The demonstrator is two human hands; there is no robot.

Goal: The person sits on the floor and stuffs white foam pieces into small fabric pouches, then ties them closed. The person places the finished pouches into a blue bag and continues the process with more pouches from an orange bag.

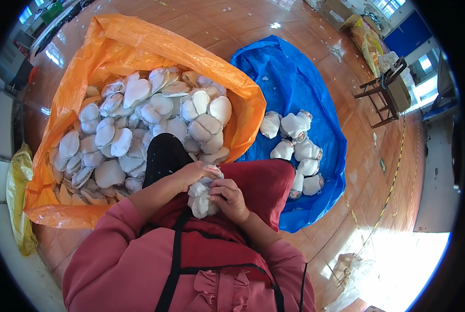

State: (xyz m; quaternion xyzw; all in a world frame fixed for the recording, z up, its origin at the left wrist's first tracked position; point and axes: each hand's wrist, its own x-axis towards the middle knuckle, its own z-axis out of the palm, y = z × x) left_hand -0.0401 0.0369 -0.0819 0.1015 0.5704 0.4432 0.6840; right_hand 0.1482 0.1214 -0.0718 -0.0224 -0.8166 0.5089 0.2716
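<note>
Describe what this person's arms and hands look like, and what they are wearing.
Both hands are bare, with no gloves: left hand, right hand. Long pink sleeves are pushed up toward the elbows, leaving the forearms uncovered. A dark red apron with thin black straps lies over the pink top.

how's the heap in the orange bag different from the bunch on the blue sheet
The pile in the orange bag is far larger and fills the bag, heaped in layers; the group on the blue sheet is only a handful, spread in a loose cluster. The orange bag has raised walls around its pile, while the blue sheet lies flat on the floor. Both hold the same pale, rounded padded pieces, like the one held between the left hand and right hand.
</note>
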